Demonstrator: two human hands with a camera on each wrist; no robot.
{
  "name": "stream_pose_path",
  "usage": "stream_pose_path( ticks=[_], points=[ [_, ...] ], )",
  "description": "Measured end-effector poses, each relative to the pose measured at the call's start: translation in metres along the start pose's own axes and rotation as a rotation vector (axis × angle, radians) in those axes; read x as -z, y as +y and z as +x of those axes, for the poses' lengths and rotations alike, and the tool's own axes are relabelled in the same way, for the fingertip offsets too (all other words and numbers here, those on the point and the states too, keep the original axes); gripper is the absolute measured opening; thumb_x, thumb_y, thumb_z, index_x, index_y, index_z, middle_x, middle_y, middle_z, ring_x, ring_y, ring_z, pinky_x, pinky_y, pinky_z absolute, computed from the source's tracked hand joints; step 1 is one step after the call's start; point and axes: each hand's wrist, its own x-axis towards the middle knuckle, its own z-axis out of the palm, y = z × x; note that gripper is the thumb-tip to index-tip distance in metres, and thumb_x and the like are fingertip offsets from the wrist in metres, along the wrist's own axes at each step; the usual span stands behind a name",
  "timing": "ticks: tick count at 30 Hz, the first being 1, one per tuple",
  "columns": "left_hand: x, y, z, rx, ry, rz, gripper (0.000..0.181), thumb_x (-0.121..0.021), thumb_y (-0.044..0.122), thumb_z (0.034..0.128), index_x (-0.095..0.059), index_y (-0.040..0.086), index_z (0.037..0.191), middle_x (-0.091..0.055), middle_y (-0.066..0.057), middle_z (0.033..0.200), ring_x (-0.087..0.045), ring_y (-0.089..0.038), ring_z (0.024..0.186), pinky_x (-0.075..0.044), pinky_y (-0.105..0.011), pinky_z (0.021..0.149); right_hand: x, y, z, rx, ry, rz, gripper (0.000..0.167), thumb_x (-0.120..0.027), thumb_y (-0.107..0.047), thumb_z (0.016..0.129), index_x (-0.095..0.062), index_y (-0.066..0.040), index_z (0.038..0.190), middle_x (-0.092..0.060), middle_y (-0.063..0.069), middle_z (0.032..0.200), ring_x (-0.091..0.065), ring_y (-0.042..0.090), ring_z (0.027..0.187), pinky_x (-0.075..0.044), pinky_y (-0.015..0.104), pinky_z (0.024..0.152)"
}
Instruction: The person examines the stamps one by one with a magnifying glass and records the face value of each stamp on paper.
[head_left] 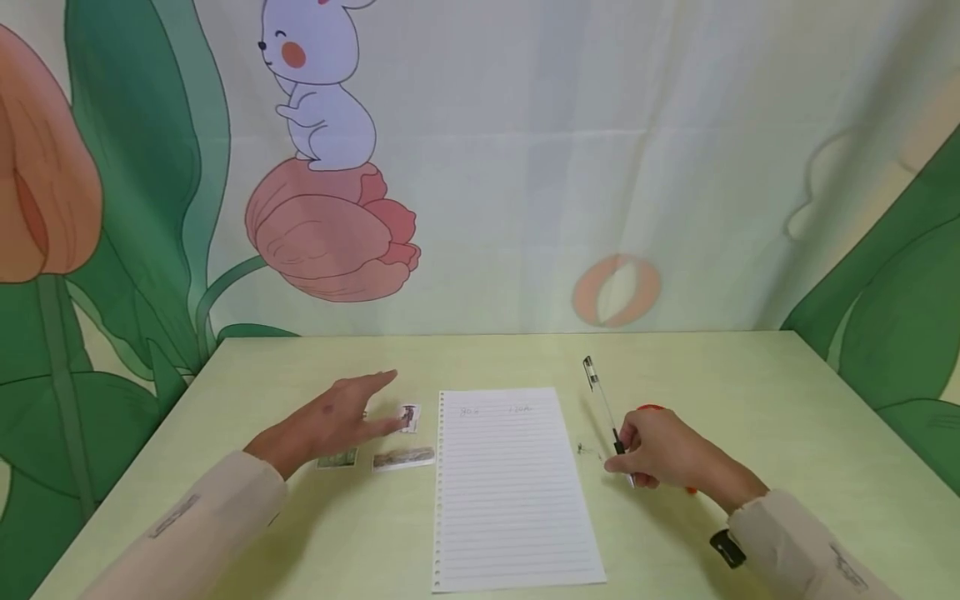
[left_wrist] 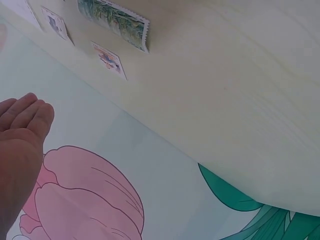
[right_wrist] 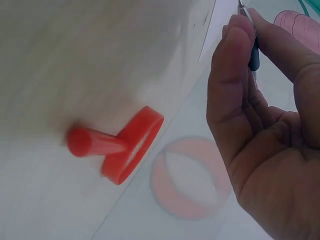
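My right hand (head_left: 667, 446) pinches a pen (head_left: 603, 402) near its black grip, just to the right of a lined sheet of paper (head_left: 517, 500). The pen leans with its capped end up and away; the right wrist view shows its dark grip (right_wrist: 254, 56) between thumb and fingers. Faint handwriting runs along the sheet's top. Left of the paper, my left hand (head_left: 333, 423) hovers with fingers extended, holding nothing. Near its thumb lies a small postage stamp (head_left: 409, 418). A long stamp (head_left: 403, 458) and a green stamp (head_left: 336, 459) lie closer to me.
A red plastic piece with a round ring and stubby handle (right_wrist: 135, 145) lies on the table by my right hand. Small dark marks (head_left: 588, 451) show beside the paper. A small black object (head_left: 727, 548) is by the right sleeve. A printed curtain (head_left: 480, 208) hangs behind the table.
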Motion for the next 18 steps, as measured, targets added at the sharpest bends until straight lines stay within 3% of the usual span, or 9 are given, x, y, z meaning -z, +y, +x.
stream_pose_path(
  ticks=[10,18],
  points=[
    [-0.002,0.0,-0.011,0.034,0.003,-0.01,0.084,-0.075,0.036,0.0907,-0.031,0.006,0.156,-0.034,-0.018,0.159,-0.034,-0.04,0.143,-0.033,-0.055,0.112,-0.01,0.01,-0.007,-0.04,0.025,-0.048,0.031,-0.084,-0.016,0.081,-0.055,-0.004,0.081,-0.061,0.003,0.055,-0.06,0.015,0.05,-0.052,0.031,0.052],
    [-0.003,-0.01,-0.022,-0.01,0.024,0.007,0.081,-0.074,0.036,0.0912,-0.035,0.003,0.154,-0.039,-0.019,0.155,-0.038,-0.04,0.141,-0.035,-0.055,0.111,-0.019,0.012,-0.01,-0.104,0.023,-0.097,0.03,-0.084,-0.015,0.08,-0.056,-0.005,0.076,-0.061,0.003,0.055,-0.059,0.014,0.048,-0.05,0.029,0.049]
  ],
)
